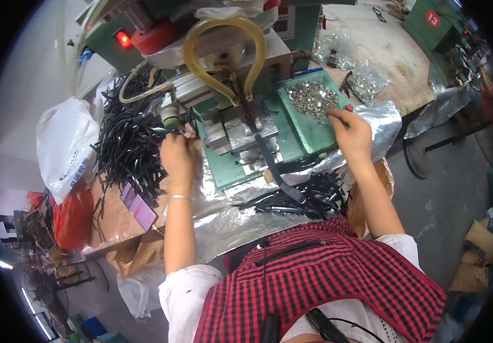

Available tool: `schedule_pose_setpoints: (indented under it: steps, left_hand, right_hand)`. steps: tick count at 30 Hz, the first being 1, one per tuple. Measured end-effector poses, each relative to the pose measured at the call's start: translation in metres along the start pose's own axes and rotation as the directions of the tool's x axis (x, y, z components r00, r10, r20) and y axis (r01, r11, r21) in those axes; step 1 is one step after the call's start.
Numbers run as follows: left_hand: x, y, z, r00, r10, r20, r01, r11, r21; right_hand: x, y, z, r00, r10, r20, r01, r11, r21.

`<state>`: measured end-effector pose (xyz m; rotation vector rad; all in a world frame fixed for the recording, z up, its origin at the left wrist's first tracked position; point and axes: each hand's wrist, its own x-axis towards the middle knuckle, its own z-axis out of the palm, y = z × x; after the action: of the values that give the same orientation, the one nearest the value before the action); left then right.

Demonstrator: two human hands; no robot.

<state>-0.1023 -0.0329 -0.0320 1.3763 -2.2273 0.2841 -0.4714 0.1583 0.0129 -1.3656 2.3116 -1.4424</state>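
Note:
A dark strap (267,154) hangs from the jaws of the green press (223,171), its thicker end pointing toward me. My left hand (178,160) is at the press's left side, beside a heap of black strips (126,131) and below a green-rimmed knob (171,122). Its fingers are curled; what they hold, if anything, is hidden. At the right, the fingers of my right hand (354,137) are pinched together over the near right edge of a green tray (315,137). Small shiny metal pieces (313,99) fill the tray's far part. Anything in that pinch is too small to name.
More dark straps (320,194) lie on foil at the table's front edge. A phone (138,207) lies left of my left forearm. White (66,146) and red plastic bags hang at the left. Clear bags of metal parts (367,82) stand beyond the tray. A yellowish hose loop (192,43) arches above.

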Motion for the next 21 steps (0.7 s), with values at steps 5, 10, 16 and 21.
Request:
schedule_pose_setpoints:
  steps: [5,10,16,21]
  left_hand:
    - [0.003,0.002,-0.073,0.932,-0.339,-0.131,0.244,0.851,-0.466]
    - [-0.021,-0.039,-0.088,0.935,-0.353,0.045,0.355,0.934,-0.044]
    - [-0.019,-0.026,-0.057,0.944,-0.330,0.005,0.307,0.871,-0.382]
    - [0.006,0.058,-0.123,0.914,-0.369,-0.167,-0.049,0.310,-0.950]
  right_hand:
    - [-0.014,0.016,-0.023,0.988,0.156,0.020,-0.157,0.969,0.193]
    - [-0.001,-0.034,-0.007,0.973,0.023,0.231,-0.138,0.857,0.496]
    - [0.008,-0.107,0.050,0.953,-0.301,0.005,0.245,0.783,0.572]
    - [-0.007,-0.115,0.067,0.991,-0.124,0.044,0.048,0.658,0.752]
